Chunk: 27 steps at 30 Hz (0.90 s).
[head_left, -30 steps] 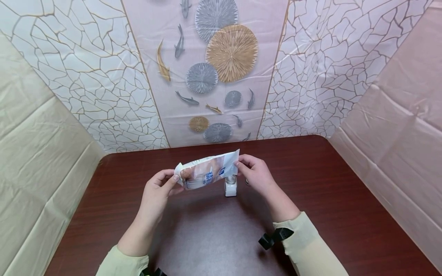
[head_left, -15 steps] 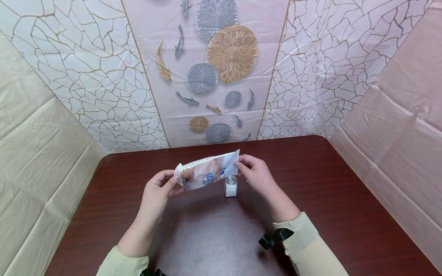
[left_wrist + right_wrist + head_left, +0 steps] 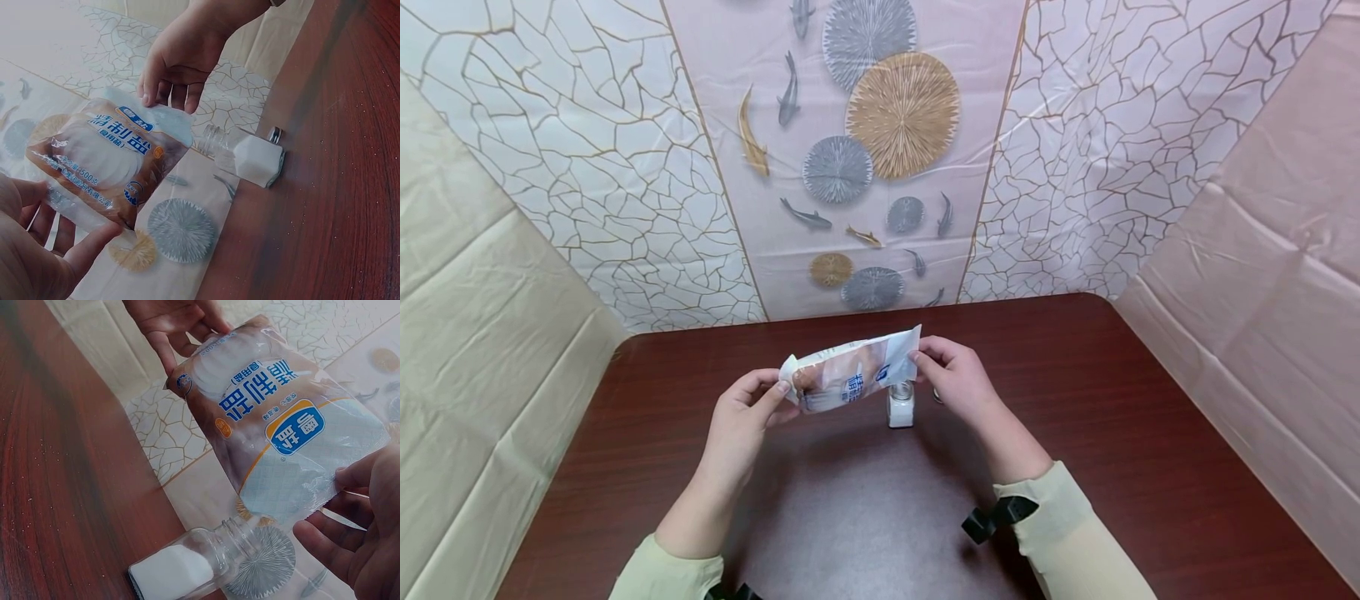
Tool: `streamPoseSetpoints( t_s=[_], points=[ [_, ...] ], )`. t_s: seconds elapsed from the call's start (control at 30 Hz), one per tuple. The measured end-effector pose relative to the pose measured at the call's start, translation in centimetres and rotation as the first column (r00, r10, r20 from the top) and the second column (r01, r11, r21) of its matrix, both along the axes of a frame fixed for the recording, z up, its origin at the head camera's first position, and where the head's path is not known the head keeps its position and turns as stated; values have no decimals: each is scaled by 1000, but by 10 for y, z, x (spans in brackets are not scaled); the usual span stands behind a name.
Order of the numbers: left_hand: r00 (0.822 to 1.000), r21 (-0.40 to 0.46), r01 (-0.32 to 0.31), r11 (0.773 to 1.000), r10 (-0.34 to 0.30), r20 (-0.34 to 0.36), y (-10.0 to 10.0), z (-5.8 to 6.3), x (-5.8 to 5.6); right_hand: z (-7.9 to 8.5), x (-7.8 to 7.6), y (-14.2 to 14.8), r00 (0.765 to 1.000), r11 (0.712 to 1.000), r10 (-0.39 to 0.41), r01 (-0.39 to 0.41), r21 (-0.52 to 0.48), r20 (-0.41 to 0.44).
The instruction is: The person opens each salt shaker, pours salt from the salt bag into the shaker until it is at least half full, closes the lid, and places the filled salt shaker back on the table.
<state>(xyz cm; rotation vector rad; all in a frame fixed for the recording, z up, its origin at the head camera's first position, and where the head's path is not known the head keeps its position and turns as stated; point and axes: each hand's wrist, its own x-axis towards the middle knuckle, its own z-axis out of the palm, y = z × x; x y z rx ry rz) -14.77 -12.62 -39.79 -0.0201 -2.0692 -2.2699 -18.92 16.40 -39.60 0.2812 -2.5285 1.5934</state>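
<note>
A printed plastic bag of salt (image 3: 842,375) hangs in the air above the table, tilted, its right end higher in the head view. My left hand (image 3: 745,425) pinches its left end between thumb and fingers. At the opposite end, my right hand (image 3: 958,379) pinches the pale blue part of the bag (image 3: 300,469). Just below that end stands a small glass jar (image 3: 901,410), uncapped, with white salt (image 3: 257,159) inside. The bag's corner is close to the jar's threaded neck (image 3: 234,540); whether they touch, or any salt flows, I cannot tell.
A small round metal-rimmed lid (image 3: 275,134) lies on the dark red wooden table (image 3: 1112,433), beside the jar. White specks are scattered over the tabletop in the wrist views. Patterned cloth (image 3: 880,108) hangs behind the table, with plain beige cloth (image 3: 1262,275) at the sides.
</note>
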Motion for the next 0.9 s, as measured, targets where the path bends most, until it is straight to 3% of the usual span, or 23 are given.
streamPoseSetpoints(
  t_s=[0.9],
  points=[
    [1000, -14, -3, 1000, 4, 22, 0, 1, -1, -2, 0, 0, 1000, 1000, 0, 0, -12, 18]
  ],
)
